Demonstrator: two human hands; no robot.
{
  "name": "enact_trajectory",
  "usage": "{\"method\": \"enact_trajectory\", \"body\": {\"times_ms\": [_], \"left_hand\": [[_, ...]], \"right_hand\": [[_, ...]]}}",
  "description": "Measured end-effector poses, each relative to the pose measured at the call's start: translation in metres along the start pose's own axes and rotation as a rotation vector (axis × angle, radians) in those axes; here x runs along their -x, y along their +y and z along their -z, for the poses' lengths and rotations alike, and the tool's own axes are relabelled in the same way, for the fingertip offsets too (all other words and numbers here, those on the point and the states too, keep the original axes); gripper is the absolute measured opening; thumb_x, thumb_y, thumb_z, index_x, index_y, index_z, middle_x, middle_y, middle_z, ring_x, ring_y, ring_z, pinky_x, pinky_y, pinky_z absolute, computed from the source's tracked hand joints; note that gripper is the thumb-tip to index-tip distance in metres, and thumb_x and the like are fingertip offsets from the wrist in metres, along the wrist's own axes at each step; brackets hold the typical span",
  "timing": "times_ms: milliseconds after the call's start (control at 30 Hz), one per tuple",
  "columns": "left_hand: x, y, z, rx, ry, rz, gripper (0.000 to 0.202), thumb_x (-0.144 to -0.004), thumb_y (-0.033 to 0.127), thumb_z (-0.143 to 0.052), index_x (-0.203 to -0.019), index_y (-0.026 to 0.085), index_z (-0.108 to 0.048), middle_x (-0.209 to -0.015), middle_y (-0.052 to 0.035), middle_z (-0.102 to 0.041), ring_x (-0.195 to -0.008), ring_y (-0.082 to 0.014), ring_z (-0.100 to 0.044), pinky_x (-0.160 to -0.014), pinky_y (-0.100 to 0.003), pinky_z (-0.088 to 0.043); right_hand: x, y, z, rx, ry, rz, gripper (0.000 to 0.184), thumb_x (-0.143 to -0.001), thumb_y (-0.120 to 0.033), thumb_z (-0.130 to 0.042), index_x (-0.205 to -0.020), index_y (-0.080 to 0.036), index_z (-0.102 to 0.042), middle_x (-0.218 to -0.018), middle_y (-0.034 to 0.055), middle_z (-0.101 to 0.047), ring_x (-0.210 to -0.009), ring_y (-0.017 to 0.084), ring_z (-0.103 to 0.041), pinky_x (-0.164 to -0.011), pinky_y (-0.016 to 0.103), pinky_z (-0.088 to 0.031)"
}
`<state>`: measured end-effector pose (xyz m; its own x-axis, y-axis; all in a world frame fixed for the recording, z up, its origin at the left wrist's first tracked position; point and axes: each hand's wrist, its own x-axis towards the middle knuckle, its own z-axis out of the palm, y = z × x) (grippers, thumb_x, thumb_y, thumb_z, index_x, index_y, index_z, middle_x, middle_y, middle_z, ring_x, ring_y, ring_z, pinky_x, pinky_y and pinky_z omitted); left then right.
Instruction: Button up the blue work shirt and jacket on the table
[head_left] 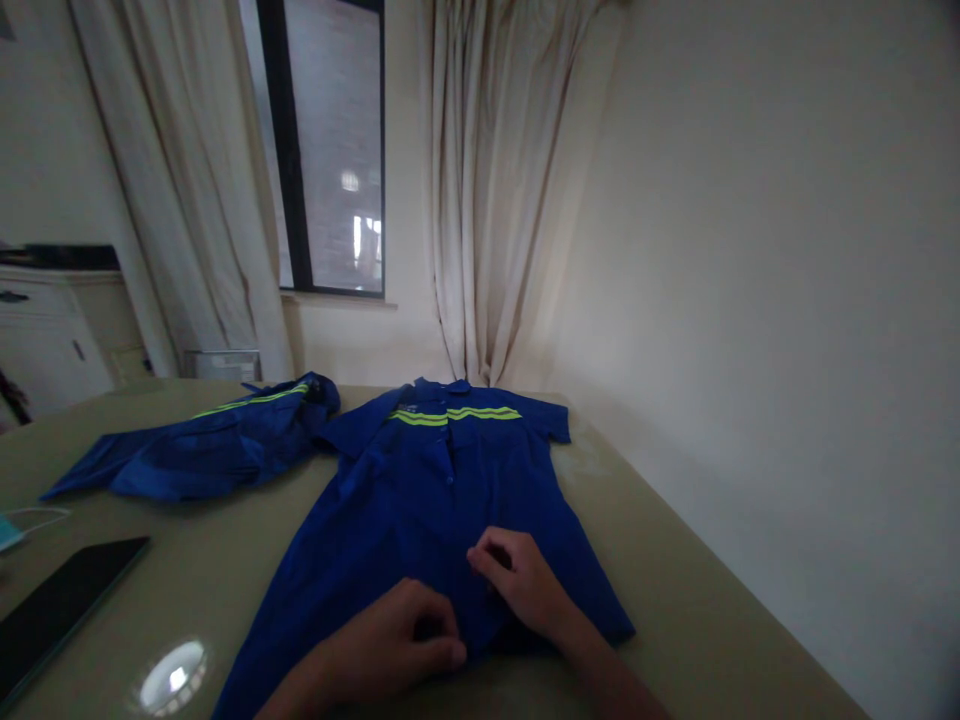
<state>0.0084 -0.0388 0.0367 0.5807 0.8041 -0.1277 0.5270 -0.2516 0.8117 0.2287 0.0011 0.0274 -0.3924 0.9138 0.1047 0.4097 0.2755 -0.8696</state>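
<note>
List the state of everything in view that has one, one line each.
blue shirt: spread flat, front up, collar on the far side.
second blue garment: crumpled, left of the shirt.
left hand: fingers curled on the shirt's front near the hem.
right hand: fingers curled on the shirt's front, beside the left.
tablet: flat, screen dark.
curtains: drawn apart.

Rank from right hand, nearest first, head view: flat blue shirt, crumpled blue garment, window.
1. Flat blue shirt: under the right hand, touched.
2. Crumpled blue garment: left, on the table.
3. Window: far wall, beyond the table.
</note>
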Motion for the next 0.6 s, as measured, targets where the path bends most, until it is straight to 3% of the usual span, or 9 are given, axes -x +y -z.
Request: {"method": "enact_trajectory", "body": {"times_ms": [100, 200, 300, 400, 600], "left_hand": [[-0.007, -0.013, -0.003, -0.146, 0.231, -0.017, 0.022, -0.098, 0.028, -0.049, -0.092, 0.021, -0.069, -0.091, -0.0015, -0.070, -0.085, -0.0184, -0.063, -0.078, -0.030, -0.047], [-0.016, -0.031, -0.009, -0.312, 0.376, -0.073, 0.025, -0.094, 0.018, -0.050, -0.111, 0.023, -0.068, -0.113, -0.0064, -0.067, -0.106, -0.0228, -0.061, -0.097, -0.036, -0.044], [-0.021, -0.039, -0.013, -0.383, 0.375, -0.098, 0.038, -0.096, 0.015, -0.044, -0.126, 0.025, -0.065, -0.116, -0.0073, -0.064, -0.107, -0.0229, -0.059, -0.099, -0.038, -0.044], [-0.022, -0.038, -0.013, -0.415, 0.357, -0.106, 0.042, -0.096, 0.013, -0.042, -0.129, 0.028, -0.065, -0.114, -0.0066, -0.063, -0.103, -0.0218, -0.059, -0.097, -0.036, -0.044], [-0.028, -0.026, -0.010, -0.358, 0.355, -0.019, 0.031, -0.095, 0.019, -0.048, -0.114, 0.029, -0.070, -0.109, -0.0039, -0.064, -0.102, -0.0205, -0.061, -0.091, -0.033, -0.044]], "right_hand": [[0.002, -0.002, -0.005, 0.192, 0.005, 0.033, 0.034, -0.087, -0.054, -0.071, -0.095, -0.021, -0.066, -0.079, -0.0009, -0.065, -0.070, 0.014, -0.057, -0.062, 0.024, -0.039], [0.005, -0.005, -0.012, 0.434, -0.051, 0.046, 0.045, -0.077, -0.050, -0.079, -0.114, -0.028, -0.064, -0.094, -0.0002, -0.067, -0.078, 0.017, -0.061, -0.066, 0.025, -0.038], [0.005, -0.006, -0.018, 0.590, -0.066, 0.023, 0.031, -0.080, -0.048, -0.074, -0.102, -0.027, -0.065, -0.097, 0.0007, -0.066, -0.082, 0.018, -0.062, -0.066, 0.026, -0.035], [0.003, -0.006, -0.023, 0.618, -0.040, -0.028, 0.025, -0.079, -0.043, -0.071, -0.094, -0.026, -0.062, -0.094, 0.0009, -0.068, -0.080, 0.019, -0.062, -0.064, 0.027, -0.032], [-0.004, -0.001, -0.029, 0.665, 0.044, -0.104, 0.040, -0.075, -0.017, -0.059, -0.114, -0.025, -0.055, -0.094, 0.0049, -0.071, -0.081, 0.023, -0.067, -0.067, 0.030, -0.033]]}}
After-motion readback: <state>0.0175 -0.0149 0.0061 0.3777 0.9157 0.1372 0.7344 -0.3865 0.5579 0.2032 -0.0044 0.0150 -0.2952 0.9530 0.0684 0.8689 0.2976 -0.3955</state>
